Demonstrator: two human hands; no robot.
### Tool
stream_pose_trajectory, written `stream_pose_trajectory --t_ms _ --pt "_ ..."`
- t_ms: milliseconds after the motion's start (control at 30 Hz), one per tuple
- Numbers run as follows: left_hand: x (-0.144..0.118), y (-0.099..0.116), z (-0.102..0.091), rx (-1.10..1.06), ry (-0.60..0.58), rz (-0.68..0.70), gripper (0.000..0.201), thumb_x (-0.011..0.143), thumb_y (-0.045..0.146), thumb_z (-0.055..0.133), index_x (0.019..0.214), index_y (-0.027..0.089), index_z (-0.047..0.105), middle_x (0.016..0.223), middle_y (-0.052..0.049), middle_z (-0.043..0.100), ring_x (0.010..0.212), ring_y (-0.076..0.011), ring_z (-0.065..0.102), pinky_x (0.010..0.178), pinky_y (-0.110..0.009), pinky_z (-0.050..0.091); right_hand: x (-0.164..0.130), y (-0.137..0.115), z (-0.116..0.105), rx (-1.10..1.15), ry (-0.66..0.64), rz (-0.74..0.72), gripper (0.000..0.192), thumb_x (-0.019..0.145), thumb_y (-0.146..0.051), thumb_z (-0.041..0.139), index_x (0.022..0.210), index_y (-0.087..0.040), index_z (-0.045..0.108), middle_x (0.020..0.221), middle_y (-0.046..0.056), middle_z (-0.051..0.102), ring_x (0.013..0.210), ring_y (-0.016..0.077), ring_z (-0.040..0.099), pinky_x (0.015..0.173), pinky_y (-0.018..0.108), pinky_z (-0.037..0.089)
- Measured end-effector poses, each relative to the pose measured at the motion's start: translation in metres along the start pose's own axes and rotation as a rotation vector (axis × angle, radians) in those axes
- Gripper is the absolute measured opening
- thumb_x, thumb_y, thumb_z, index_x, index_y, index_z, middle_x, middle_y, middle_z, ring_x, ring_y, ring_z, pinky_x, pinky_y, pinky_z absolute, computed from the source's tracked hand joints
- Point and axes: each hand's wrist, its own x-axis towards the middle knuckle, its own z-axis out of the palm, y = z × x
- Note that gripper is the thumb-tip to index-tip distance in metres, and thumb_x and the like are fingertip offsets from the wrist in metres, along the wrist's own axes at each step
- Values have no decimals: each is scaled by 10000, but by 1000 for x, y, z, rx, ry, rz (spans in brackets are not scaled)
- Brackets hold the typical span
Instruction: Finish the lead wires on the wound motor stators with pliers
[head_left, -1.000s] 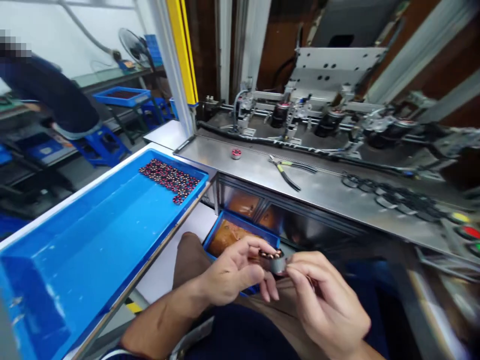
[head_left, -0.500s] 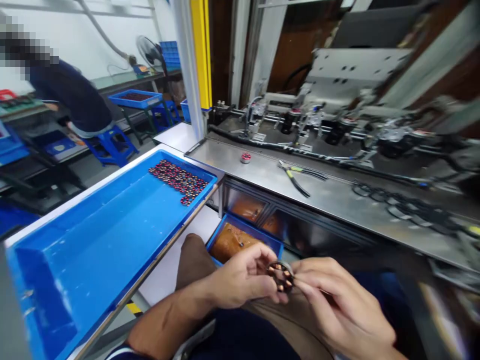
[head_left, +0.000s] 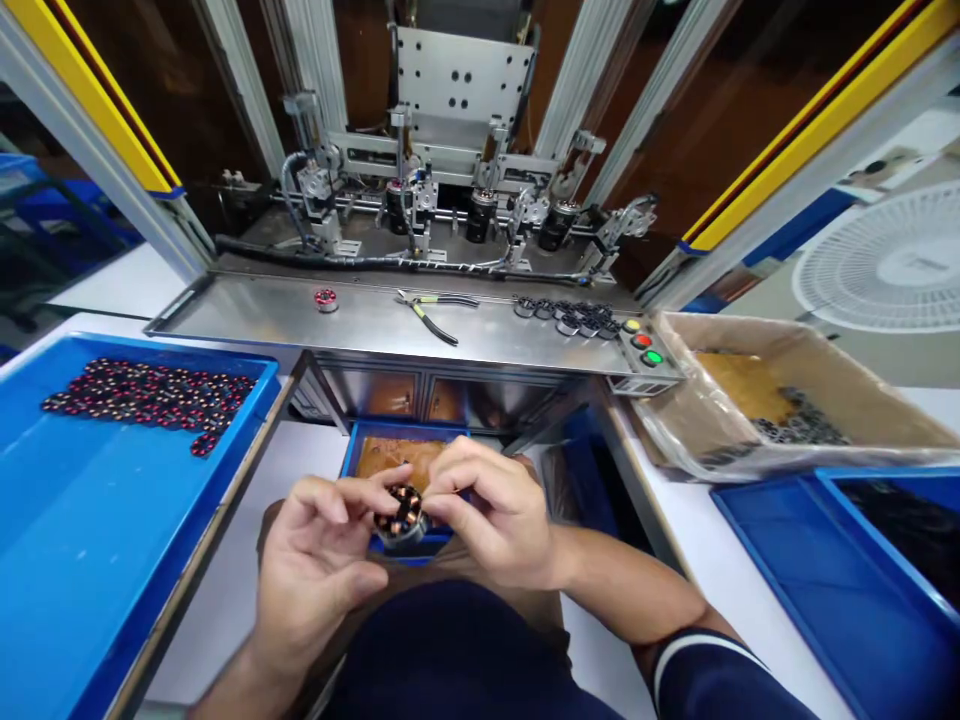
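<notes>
At the lower centre of the frame, the left hand [head_left: 319, 560] and the right hand [head_left: 491, 515] pinch together 1 small round copper-wound stator in a grey metal ring [head_left: 403, 515], above the small blue bin [head_left: 401, 455]. The fingertips should probably grip the ring, not the fine windings.

The wound motor part [head_left: 401, 512] is showing glossy copper-coloured wire coils on a dull grey metal body. The blue trays [head_left: 90, 520] are appearing as smooth, slightly glossy plastic. The machine shelf [head_left: 375, 325] is presenting brushed metal with a soft sheen. The box [head_left: 787, 400] is looking like matt brown cardboard, lined with clear crinkled plastic film.
</notes>
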Motion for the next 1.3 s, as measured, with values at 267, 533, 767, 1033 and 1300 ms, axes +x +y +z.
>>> stream_pose_trajectory --t_ms 267,533,767,1033,1300 --pt "4 4 13 -51 -66 -513 370 737 441 799 943 170 655 712 -47 714 635 -159 684 567 -215 532 -5 4 -11 -92 -67 -195 71 923 -171 604 885 -136 652 769 77 664 712 149 667 648 253 571" --pt "1 1 11 43 -3 -392 327 734 377 813 972 193 685 807 -55 752 704 -164 716 608 -205 568 0 22 -22 189 -89 -86 609 707 -281 865 1209 -154 545 906 75 637 819 189 616 716 356 550" --pt "0 4 21 42 114 -448 375 667 406 856 923 185 693 772 -27 732 658 -149 688 606 -218 573 6 15 -25 158 -214 -102 163 819 -203 769 905 -105 671 797 69 652 725 135 628 633 252 541" --pt "3 -10 8 94 -24 -126 285 758 200 795 1009 267 678 1080 -9 705 838 -145 732 724 -225 610 -4 5 -18 -17 -73 -46 21 861 -95 672 853 -100 691 735 70 651 659 128 610 604 252 512" --pt "-7 -16 11 494 21 485 715 630 -165 719 1224 202 567 1175 -60 692 1077 -188 680 868 -309 630 -21 12 7 418 57 524 197 875 -266 684 714 -159 643 703 3 592 585 102 577 546 235 492"
